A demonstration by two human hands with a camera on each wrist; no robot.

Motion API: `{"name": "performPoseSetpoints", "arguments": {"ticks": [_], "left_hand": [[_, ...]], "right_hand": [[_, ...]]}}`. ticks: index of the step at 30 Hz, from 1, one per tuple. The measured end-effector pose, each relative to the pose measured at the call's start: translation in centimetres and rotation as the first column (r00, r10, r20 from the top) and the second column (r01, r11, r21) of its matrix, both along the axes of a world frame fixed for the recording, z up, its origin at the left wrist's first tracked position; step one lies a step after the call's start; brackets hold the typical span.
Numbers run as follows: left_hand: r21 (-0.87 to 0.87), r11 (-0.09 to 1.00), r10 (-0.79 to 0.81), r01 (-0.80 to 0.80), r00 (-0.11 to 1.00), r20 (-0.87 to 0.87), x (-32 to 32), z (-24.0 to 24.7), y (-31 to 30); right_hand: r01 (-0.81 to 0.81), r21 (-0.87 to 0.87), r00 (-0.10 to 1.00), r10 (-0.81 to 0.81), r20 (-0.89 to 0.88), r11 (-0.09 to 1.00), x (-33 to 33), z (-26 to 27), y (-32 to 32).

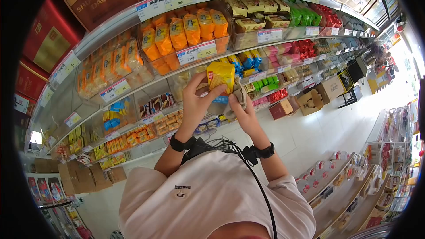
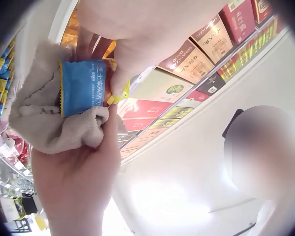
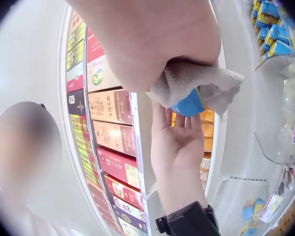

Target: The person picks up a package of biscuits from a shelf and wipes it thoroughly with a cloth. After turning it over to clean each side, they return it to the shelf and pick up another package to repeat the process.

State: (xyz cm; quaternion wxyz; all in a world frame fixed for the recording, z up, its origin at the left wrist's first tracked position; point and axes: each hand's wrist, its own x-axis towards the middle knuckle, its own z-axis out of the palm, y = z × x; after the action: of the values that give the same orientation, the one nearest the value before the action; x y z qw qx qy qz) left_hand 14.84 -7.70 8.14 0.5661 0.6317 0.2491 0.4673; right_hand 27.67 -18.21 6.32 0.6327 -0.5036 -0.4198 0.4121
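Note:
Between both hands, in front of the shelves, is a small yellow and blue biscuit packet (image 1: 220,76). My left hand (image 1: 199,100) pinches it, with the thumb across the yellow face. My right hand (image 1: 244,115) holds a grey cloth (image 1: 239,96) against the packet's right side. In the left wrist view the packet's blue side (image 2: 82,87) shows white printed characters, and the cloth (image 2: 42,110) wraps around its lower and left edges. From the right wrist, the cloth (image 3: 196,81) hangs under the right hand and covers much of the packet (image 3: 189,104).
Clear bins of orange packets (image 1: 179,35) line the curved shelf ahead, with price tags (image 1: 197,53) along the edges. Blue and yellow packets (image 1: 250,62) sit just behind the hands. Cardboard boxes (image 1: 312,102) stand on the floor at right. A black cable (image 1: 261,186) crosses the shirt.

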Motion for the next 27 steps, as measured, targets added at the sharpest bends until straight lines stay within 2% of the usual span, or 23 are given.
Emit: {"name": "performPoseSetpoints", "arguments": {"ticks": [3, 6, 9, 12, 15, 17, 20, 24, 27], "left_hand": [[-0.110, 0.991, -0.069, 0.074, 0.996, 0.053, -0.3, 0.4, 0.1], [-0.144, 0.982, -0.111, 0.122, 0.990, 0.082, -0.4, 0.5, 0.1], [-0.143, 0.978, -0.142, 0.155, 0.985, 0.100, -0.4, 0.1, 0.2], [-0.156, 0.968, -0.175, 0.195, 0.975, 0.135, -0.3, 0.2, 0.0], [-0.190, 0.952, -0.220, 0.239, 0.969, 0.115, -0.5, 0.2, 0.1], [-0.241, 0.938, -0.237, 0.251, 0.968, 0.086, -0.7, -0.1, 0.4], [-0.246, 0.943, -0.182, 0.223, 0.967, 0.178, -0.6, -0.4, -0.1], [-0.358, 0.874, -0.231, 0.328, 0.929, 0.288, -0.9, -0.2, -0.1], [-0.376, 0.859, -0.248, 0.348, 0.925, 0.290, -1.4, -0.1, 0.1]], "right_hand": [[-0.101, -0.047, 0.945, 0.081, -0.318, 0.994, 0.9, -1.9, 0.3], [-0.092, -0.052, 0.924, 0.066, -0.377, 0.994, 0.3, -0.9, 0.1], [-0.057, -0.048, 0.947, 0.039, -0.318, 0.997, 0.9, -1.9, 0.3], [-0.035, -0.055, 0.992, 0.028, -0.122, 0.998, 1.4, -1.0, 0.3], [-0.027, 0.082, 0.999, 0.023, 0.048, 0.996, 0.8, 0.2, 0.4], [-0.027, 0.083, 0.998, 0.022, 0.066, 0.996, 0.8, 0.2, 0.3], [-0.032, 0.112, 0.991, 0.017, 0.133, 0.993, 1.3, 0.1, 0.3], [0.002, 0.106, 0.982, -0.022, 0.190, 0.994, 1.5, 0.4, -0.1], [0.045, 0.119, 0.988, -0.061, 0.140, 0.992, 1.4, -0.2, -0.2]]}}
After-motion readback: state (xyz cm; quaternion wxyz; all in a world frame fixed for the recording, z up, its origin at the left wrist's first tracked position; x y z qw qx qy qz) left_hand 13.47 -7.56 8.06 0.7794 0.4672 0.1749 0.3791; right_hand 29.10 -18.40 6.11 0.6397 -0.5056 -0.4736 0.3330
